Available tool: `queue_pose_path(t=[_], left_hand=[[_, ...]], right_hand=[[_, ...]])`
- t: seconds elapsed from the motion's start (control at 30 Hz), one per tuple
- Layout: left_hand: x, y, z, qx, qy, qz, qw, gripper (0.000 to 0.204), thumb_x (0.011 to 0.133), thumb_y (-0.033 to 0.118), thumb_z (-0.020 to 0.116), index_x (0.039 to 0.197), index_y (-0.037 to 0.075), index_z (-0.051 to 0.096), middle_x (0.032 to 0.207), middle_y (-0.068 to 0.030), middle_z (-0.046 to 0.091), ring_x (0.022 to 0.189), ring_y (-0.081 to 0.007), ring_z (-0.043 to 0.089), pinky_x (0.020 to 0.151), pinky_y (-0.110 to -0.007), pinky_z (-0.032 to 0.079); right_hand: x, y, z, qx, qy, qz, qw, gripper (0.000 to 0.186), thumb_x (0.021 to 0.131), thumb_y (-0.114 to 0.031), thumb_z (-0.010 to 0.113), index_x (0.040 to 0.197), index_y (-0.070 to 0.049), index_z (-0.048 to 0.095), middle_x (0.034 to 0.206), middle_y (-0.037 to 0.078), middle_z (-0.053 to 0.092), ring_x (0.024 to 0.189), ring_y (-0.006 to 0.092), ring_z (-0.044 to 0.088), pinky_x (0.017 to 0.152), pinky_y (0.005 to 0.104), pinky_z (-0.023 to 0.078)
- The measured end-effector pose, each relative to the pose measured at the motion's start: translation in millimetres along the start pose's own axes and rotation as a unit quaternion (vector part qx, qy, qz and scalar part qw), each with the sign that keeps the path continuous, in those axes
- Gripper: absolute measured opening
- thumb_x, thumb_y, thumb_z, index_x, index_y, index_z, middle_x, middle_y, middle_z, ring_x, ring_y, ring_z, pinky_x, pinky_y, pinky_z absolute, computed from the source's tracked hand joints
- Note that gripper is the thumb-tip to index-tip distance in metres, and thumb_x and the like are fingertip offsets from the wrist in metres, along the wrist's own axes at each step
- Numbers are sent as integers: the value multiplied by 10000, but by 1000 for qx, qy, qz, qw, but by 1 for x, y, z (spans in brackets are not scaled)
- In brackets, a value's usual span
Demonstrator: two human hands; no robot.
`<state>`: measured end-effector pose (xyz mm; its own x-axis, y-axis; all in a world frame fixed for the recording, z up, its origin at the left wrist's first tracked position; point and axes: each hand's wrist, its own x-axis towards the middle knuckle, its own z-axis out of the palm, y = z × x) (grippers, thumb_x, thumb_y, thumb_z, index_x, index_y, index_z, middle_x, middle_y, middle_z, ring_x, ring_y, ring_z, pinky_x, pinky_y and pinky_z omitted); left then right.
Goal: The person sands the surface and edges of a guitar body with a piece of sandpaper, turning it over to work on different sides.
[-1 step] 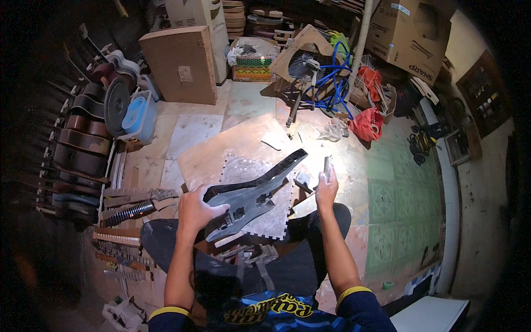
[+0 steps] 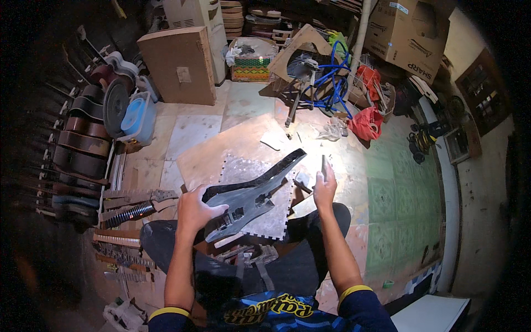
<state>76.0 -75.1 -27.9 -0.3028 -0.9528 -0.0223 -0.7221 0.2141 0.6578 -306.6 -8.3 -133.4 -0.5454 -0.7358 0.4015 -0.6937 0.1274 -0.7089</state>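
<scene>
A dark grey electric guitar body (image 2: 249, 202) with pointed horns and routed cavities lies tilted over my lap, its glossy black edge toward the far side. My left hand (image 2: 197, 212) is closed on its left end, the thumb across the upper face. To the right of the body, my right hand (image 2: 326, 189) is raised clear of it, fingers wrapped round a small grey block (image 2: 323, 160), whose lower part the hand hides. Beneath the body lies a pale foam mat (image 2: 265, 224) with toothed edges, on a brown board (image 2: 202, 146).
Guitar necks (image 2: 130, 214) lie at my left, near a rack of guitar bodies (image 2: 86, 141). A blue tub (image 2: 139, 119) stands beyond them. Farther off are a cardboard panel (image 2: 180, 66), a coiled blue hose (image 2: 334, 83) and a red bag (image 2: 366, 123). Green tiles (image 2: 395, 188) cover the right side.
My right hand has shifted slightly left and turned, so the block shows narrower. The guitar body and my left hand stay nearly where they were.
</scene>
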Motion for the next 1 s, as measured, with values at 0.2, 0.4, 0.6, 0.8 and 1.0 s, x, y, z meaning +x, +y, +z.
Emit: queue_pose_path(t=[0.2, 0.4, 0.6, 0.8, 1.0], left_hand=[[4, -4, 1, 8, 7, 16, 1000, 613, 606, 308, 920, 1098, 10, 710, 983, -195, 752, 910, -318, 743, 846, -386, 567], [1, -10, -4, 5, 24, 28, 999, 592, 606, 282, 932, 1077, 5, 703, 961, -200, 752, 887, -314, 750, 822, -386, 575], [12, -8, 5, -5, 19, 51, 998, 602, 610, 271, 934, 1100, 6, 704, 958, -199, 753, 882, -305, 752, 814, -377, 580], [13, -15, 2, -17, 27, 44, 999, 592, 613, 276, 924, 1093, 4, 710, 960, -204, 747, 875, -327, 746, 812, -376, 573], [20, -18, 1, -23, 29, 52, 998, 556, 621, 277, 921, 1064, 9, 720, 927, -189, 754, 846, -304, 752, 793, -375, 576]], right_hand=[[18, -23, 9, -101, -135, -67, 983, 652, 858, 11, 543, 1483, -171, 505, 1345, 188, 619, 1075, 396, 659, 895, 428, 549], [-9, -54, 25, -126, -253, -270, 921, 653, 827, 21, 566, 1448, -180, 529, 1103, 173, 689, 836, 361, 667, 723, 473, 560], [-25, -18, 44, -184, -229, -223, 929, 669, 785, -30, 630, 1428, -180, 520, 1064, 136, 684, 889, 331, 673, 670, 454, 558], [-17, -38, 50, -134, -225, -226, 938, 674, 786, -59, 620, 1443, -148, 500, 1016, 142, 656, 852, 355, 647, 692, 471, 554], [-52, -58, 59, -114, -319, -276, 899, 723, 763, -58, 645, 1457, -197, 494, 1141, 144, 647, 877, 366, 642, 714, 492, 552]])
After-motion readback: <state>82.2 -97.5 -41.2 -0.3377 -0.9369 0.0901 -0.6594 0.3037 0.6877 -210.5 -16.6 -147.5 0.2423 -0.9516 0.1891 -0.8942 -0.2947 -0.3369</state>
